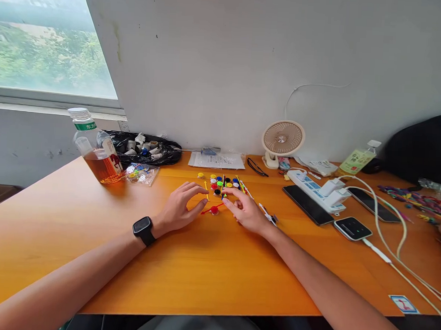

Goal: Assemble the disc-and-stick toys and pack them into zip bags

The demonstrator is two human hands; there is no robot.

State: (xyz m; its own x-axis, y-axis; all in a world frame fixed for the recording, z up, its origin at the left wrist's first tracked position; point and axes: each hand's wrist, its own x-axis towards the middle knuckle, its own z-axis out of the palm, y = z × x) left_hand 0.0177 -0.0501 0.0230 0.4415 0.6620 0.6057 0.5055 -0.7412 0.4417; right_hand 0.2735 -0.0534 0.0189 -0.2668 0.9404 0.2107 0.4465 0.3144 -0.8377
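Note:
A red arrow-shaped plastic piece with a round red centre (214, 210) lies on the table between my hands. My left hand (182, 205), a black watch on its wrist, reaches in from the left with thumb and fingers apart. Its fingertips are close to a yellow arrow piece (206, 188); whether they touch it I cannot tell. From the right comes my right hand (245, 211), thumb and index finger apart, near the right tip of the red arrow. Beyond both hands, several small coloured round pieces (213, 181) lie grouped, with thin arrow pieces among them.
White pieces (267, 214) lie right of my right hand. Farther right are a black phone (307, 204), a power strip (318, 191) and cables. A fan (283, 139) stands behind. At left are a tea bottle (103, 163) and a black bag (172, 152). Another person's arm shows far right.

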